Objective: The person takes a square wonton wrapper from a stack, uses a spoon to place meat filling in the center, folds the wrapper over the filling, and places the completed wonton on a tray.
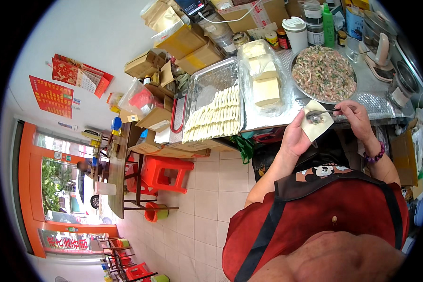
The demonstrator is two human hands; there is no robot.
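A square dough wrapper (312,131) lies across the palm and fingers of my left hand (293,138). My right hand (354,118) grips the dark handle of a metal spoon (315,114), its bowl over the wrapper's middle. A small dab of meat filling (316,121) shows at the spoon's bowl. Just beyond both hands stands a large round metal bowl (356,86) heaped with minced meat and chopped greens (324,72). To its left, stacks of pale wrappers (267,91) sit in a clear plastic bag (285,102). Farther left, a metal tray (241,116) carries rows of folded dumplings (215,118).
A white lidded cup (296,35), a green bottle (328,26) and several jars line the table's back. A kitchen scale (379,68) stands right of the bowl. Cardboard boxes (183,42) are piled left. Red plastic stools (167,172) stand on the tiled floor (206,197).
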